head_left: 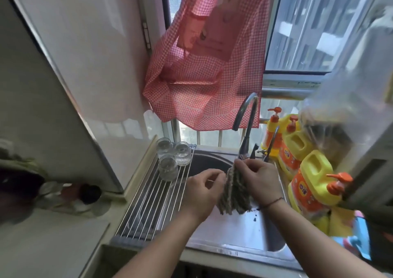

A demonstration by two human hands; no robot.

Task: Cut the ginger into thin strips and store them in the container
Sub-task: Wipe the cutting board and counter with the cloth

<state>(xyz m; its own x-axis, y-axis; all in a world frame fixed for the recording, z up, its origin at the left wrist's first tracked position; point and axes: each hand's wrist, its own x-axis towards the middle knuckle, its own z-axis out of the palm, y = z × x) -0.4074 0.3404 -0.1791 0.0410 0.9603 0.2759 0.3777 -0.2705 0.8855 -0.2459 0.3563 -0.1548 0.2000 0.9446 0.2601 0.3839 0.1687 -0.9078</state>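
Sink (244, 248) as reference: bowl mostly hidden behind cloth (234, 190) and both hands; dark objects far left of it blurred, unidentifiable; clear bag (340, 112) right of it motion-blurred

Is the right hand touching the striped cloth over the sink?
Touching. The head view shows the right hand gripping the striped cloth near its top, fingers curled around it.

glass jars (168, 167) | three, clear, upright | clustered on rack's (153, 203) far end
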